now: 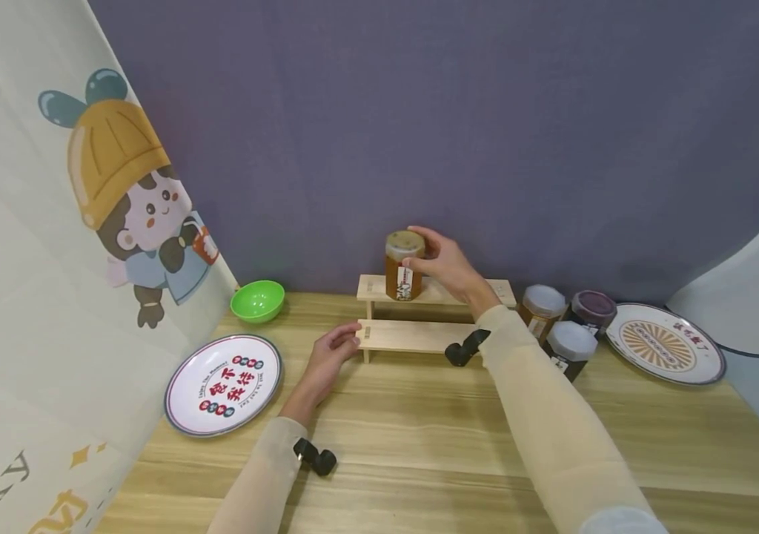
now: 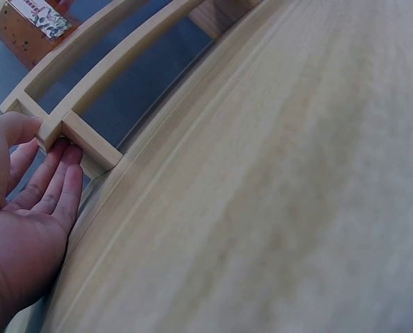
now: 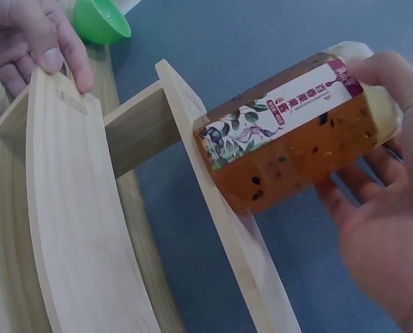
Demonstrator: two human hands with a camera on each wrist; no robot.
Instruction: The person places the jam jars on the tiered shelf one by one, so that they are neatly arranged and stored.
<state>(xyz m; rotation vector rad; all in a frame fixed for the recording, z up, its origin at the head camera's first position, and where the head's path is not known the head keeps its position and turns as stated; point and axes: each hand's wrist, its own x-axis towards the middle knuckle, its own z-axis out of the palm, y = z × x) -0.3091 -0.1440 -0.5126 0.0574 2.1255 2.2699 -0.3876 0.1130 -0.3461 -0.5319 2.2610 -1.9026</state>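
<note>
My right hand (image 1: 445, 263) grips a jar (image 3: 289, 132) of amber jam with dark seeds near its whitish lid, thumb on one side and fingers on the other. The jar's base is right at the upper step of a two-step wooden rack (image 1: 419, 335), toward its left end. My left hand (image 1: 333, 352) holds the left end of the lower step; in the left wrist view its thumb lies on top and the fingers (image 2: 57, 177) reach underneath. A floral label faces outward on the jar.
Several lidded jars (image 1: 569, 343) stand together right of the rack, beside a white plate (image 1: 706, 352) with a sunburst print. To the left are a green bowl (image 1: 258, 302) and a white plate (image 1: 256, 356) with red characters. A dark curtain (image 1: 486, 133) hangs behind the rack.
</note>
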